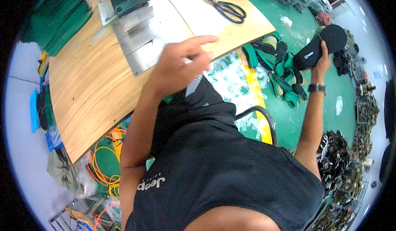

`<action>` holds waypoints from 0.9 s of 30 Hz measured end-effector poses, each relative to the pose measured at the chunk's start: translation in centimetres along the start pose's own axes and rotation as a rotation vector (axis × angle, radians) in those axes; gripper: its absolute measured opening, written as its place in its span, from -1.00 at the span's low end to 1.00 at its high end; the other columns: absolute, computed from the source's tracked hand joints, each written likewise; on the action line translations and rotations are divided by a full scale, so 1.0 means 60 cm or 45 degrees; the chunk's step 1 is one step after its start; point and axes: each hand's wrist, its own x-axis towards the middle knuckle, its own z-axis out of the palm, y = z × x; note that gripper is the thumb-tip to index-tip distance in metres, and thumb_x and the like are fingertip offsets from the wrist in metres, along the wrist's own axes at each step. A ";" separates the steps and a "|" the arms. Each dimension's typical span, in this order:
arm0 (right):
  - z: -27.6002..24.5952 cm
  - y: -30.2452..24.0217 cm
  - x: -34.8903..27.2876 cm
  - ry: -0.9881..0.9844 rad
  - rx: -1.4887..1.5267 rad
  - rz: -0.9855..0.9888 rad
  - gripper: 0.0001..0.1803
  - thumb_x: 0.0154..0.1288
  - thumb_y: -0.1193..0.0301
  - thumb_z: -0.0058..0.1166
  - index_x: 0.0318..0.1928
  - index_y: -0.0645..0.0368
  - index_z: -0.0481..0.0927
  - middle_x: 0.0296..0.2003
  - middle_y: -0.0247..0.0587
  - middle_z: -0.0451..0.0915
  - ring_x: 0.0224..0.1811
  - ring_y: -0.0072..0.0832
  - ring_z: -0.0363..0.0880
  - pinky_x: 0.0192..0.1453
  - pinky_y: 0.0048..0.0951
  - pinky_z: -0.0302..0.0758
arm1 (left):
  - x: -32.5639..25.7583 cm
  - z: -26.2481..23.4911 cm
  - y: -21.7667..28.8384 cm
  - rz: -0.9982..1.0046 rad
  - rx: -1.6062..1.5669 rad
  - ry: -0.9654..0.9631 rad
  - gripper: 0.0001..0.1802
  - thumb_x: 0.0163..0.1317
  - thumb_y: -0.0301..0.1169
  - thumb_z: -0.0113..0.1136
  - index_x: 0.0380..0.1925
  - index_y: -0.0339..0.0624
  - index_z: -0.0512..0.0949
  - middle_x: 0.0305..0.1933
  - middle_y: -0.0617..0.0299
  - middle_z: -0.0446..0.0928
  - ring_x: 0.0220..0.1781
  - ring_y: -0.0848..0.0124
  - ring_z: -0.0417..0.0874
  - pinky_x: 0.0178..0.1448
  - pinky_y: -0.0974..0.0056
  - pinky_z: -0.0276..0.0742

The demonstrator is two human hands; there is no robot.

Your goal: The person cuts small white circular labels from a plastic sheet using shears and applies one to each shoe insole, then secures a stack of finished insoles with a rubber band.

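My right hand (321,64) is stretched out to the far right, above the floor. It grips a black insole (335,37) with a small white mark near its heel end. Over the near edge of the wooden table (86,95), my left hand (175,68) hovers with its index finger extended and the others loosely bent; nothing shows in it. Just beyond it is the metal plate (138,45) of what looks like a sewing machine (128,0). Black-handled scissors (231,13) lie farther off on the tabletop.
Several green and black insoles (284,66) are heaped on the green floor beside a yellow line (264,126). Pale scraps (231,80) litter the floor below the table edge. Orange hoses (97,165) coil at lower left. A dark curved tube (268,117) rises beside me.
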 end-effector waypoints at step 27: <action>0.636 -0.099 -0.483 -2.103 -0.060 -1.258 -0.80 0.07 0.27 0.16 -0.42 0.14 0.54 -0.52 -0.16 0.56 -0.45 -0.29 0.52 -0.37 -0.34 0.41 | -0.079 -0.032 0.145 0.304 1.335 0.813 -0.52 -0.20 -0.16 0.41 -0.33 -0.29 0.58 -0.49 0.10 0.44 -0.35 0.14 0.49 -0.23 0.13 0.44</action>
